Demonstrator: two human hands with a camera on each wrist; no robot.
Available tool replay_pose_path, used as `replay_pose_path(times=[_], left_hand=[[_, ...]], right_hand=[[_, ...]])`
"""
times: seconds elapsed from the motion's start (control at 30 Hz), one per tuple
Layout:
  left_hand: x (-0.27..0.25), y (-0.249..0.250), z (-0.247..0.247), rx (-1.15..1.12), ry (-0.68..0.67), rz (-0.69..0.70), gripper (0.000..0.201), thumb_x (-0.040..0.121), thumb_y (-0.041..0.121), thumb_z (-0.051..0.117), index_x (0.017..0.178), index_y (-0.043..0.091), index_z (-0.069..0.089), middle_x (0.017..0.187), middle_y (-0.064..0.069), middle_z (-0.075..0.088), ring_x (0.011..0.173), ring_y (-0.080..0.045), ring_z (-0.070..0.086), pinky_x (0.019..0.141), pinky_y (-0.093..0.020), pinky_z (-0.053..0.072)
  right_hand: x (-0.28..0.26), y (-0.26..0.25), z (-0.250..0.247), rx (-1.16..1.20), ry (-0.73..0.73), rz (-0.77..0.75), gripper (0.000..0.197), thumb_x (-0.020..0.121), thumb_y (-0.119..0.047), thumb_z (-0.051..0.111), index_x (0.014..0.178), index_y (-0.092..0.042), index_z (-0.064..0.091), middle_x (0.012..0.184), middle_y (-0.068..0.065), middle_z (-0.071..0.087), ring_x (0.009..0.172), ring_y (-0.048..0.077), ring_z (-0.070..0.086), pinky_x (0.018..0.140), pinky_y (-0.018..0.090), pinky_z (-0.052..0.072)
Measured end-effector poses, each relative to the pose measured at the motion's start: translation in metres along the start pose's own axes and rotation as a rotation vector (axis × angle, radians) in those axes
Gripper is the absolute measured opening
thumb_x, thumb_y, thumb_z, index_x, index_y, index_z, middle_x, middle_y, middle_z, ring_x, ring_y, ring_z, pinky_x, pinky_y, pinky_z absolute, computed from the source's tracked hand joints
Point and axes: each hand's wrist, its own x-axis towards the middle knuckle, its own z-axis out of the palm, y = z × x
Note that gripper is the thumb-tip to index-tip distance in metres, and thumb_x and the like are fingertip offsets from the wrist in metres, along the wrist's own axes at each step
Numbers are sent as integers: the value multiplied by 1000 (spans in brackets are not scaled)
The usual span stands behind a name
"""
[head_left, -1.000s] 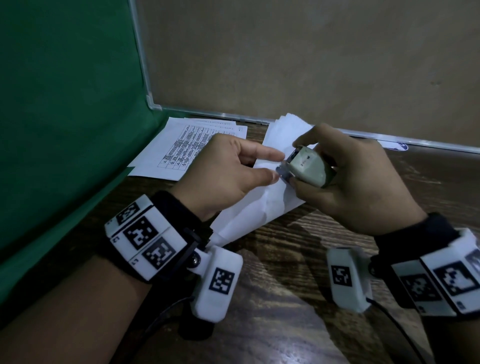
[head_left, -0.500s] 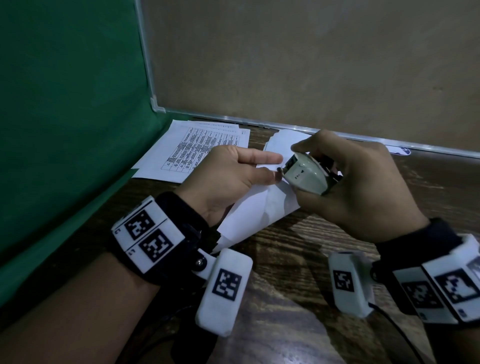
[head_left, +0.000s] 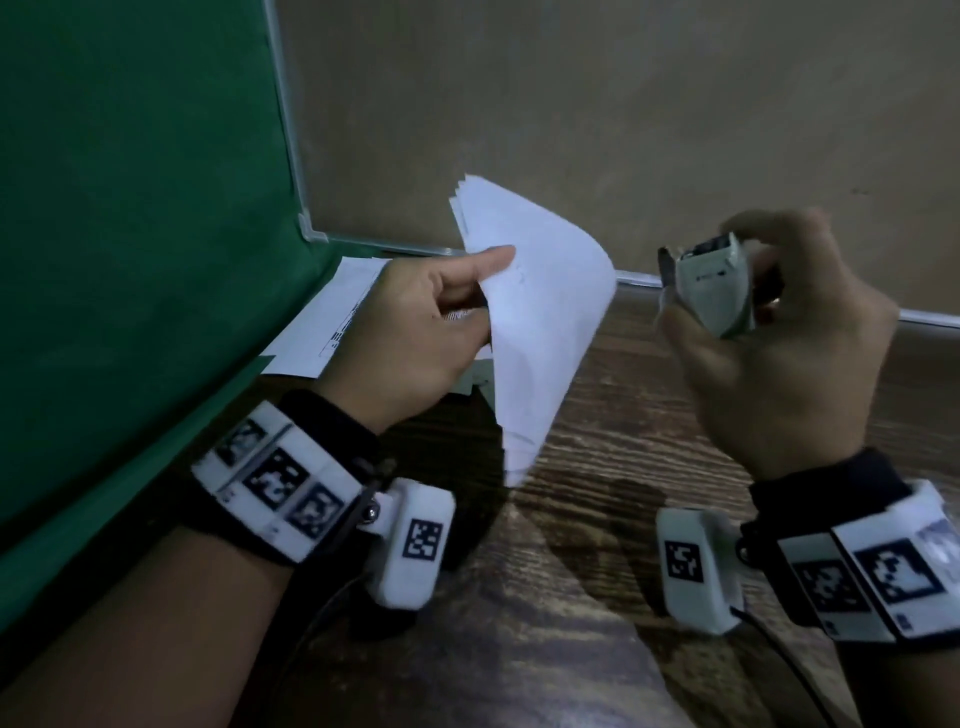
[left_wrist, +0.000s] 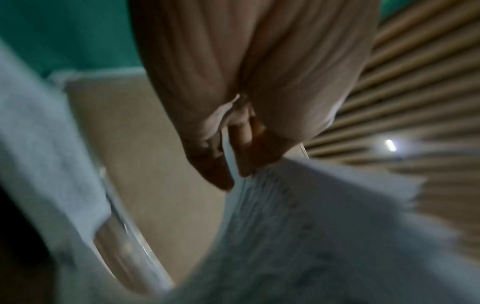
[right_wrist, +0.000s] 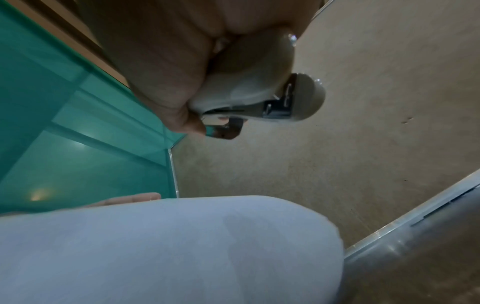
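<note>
My left hand (head_left: 415, 332) pinches a stack of several white sheets (head_left: 540, 322) by one edge and holds it lifted off the wooden table (head_left: 597, 545), curved and tilted. In the left wrist view thumb and fingers (left_wrist: 244, 160) clamp the stack of sheets (left_wrist: 324, 226). To the right, apart from the paper, my right hand (head_left: 779, 353) grips a small pale grey stapler (head_left: 711, 291) in the air, its mouth facing left. The right wrist view shows the stapler (right_wrist: 259, 96) under my palm and the curved paper (right_wrist: 168, 246) below.
A printed sheet with a table on it (head_left: 322, 332) lies flat at the back left. A green board (head_left: 130, 260) stands on the left and a beige panel (head_left: 623, 114) closes the back behind a metal rail (head_left: 924, 317).
The stapler has come away from the paper's corner and moved right and up. My left hand has lifted the stack off the table and turned it upright.
</note>
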Motion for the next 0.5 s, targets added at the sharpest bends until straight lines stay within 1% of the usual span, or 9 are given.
replay_pose_path(times=[0.07,0.13,0.2,0.27,0.33,0.37,0.43,0.47,0.5], left_hand=[[2,-5,-4,165,139,134,36,91,16,78,126,18,74,112,8,78,90,6,72,83,-20,57],[5,-6,-9,219,285,237,27,87,29,77,113,24,80,94,8,76,70,10,62,70,-13,46],[6,-5,-16,300,373,342,25,82,42,71,105,33,79,89,9,61,80,2,57,74,-18,44],[6,2,-19,345,433,385,18,80,48,69,97,46,73,95,13,44,102,-19,56,90,-32,46],[6,11,-24,311,499,358,8,76,52,64,81,58,67,106,12,46,117,-33,52,102,-40,43],[6,13,-27,287,529,379,5,78,51,62,79,54,66,108,9,54,116,-29,56,101,-39,45],[6,11,-35,342,556,467,21,92,42,62,76,29,59,86,-3,66,84,-17,60,75,-30,49],[7,7,-39,384,585,444,31,96,36,62,72,18,55,71,-7,61,68,-23,53,61,-32,41],[9,3,-42,400,626,377,38,95,34,64,68,10,51,63,-11,54,61,-29,48,55,-35,33]], right_hand=[[0,0,0,15,29,20,31,83,-19,78,107,-4,65,83,-3,61,70,13,55,62,35,48],[0,-1,0,27,43,44,31,84,-19,77,108,-4,64,84,-4,61,70,11,55,62,31,47],[0,0,1,35,50,78,31,84,-20,77,109,-5,64,82,-4,60,68,9,52,63,28,45],[-1,1,3,45,59,116,29,84,-18,77,108,-7,64,78,-4,59,65,10,51,64,29,46],[-2,2,5,41,65,143,28,84,-17,78,107,-9,64,77,-2,60,64,14,53,63,35,49],[-2,2,5,38,65,151,28,84,-17,78,107,-10,64,77,-1,61,64,17,55,62,37,50],[-2,2,4,37,61,167,27,85,-18,78,107,-10,64,77,-1,62,65,17,57,62,37,50],[-1,1,4,39,64,173,26,86,-18,78,106,-11,64,77,-1,61,65,15,57,62,36,50],[-2,1,4,41,71,172,25,87,-19,78,106,-11,63,78,-2,61,65,14,57,62,35,49]])
